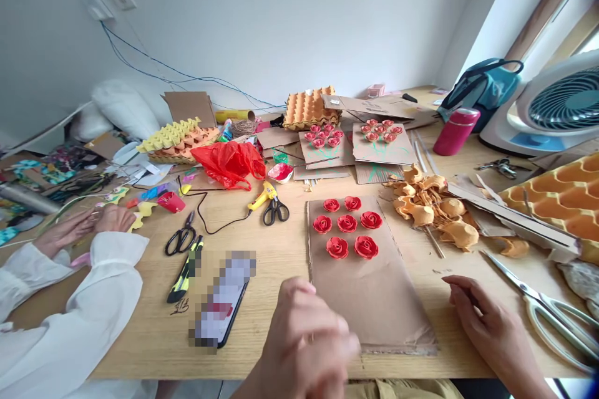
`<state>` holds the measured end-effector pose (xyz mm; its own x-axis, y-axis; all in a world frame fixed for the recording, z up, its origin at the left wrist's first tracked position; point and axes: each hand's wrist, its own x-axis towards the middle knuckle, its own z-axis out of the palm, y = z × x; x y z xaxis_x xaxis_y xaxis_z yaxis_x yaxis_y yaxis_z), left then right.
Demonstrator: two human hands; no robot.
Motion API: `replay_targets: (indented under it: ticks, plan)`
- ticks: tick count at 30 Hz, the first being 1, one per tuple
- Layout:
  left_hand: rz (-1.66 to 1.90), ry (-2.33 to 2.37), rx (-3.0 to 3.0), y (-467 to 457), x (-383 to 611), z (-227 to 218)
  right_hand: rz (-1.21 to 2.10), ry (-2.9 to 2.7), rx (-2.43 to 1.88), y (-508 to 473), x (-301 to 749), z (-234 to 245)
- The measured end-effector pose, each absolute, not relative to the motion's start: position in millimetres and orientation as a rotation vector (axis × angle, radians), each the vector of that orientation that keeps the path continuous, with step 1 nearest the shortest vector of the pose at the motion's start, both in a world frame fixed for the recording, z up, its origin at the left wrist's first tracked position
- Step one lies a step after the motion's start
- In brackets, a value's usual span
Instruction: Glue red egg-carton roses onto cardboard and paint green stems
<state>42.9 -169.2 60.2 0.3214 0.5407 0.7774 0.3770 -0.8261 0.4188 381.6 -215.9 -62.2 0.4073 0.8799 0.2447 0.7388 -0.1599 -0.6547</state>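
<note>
My left hand (306, 343) is raised over the near left part of a brown cardboard sheet (369, 299). Its fingers are curled and smeared by motion, and nothing shows in them. On the table to the right of the sheet rests my right hand (486, 318), fingers loosely bent and apart, holding nothing. Several red paper roses (347, 223) sit in rows on the far half of the sheet. Large scissors (533, 293) with pale handles lie just right of my right hand.
Another person's hands (112, 218) work at the left. Nearby lie a phone (224, 302), a utility knife (185, 271), black scissors (182, 240) and a yellow glue gun (262, 196). Cut orange egg-carton cups (421, 206) pile up at right. A pink bottle (456, 131) stands behind them.
</note>
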Motion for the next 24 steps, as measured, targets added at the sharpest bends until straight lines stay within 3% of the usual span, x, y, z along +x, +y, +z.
replay_targets:
  ticks: [9, 24]
  plan:
    - [1.304, 1.026, 2.050, -113, 31, -24, 0.063, -1.406, -1.952, -217, 375, -58]
    - [1.122, 1.047, 2.096, -113, 41, -36, 0.006, -1.546, -1.857, -215, 368, -59]
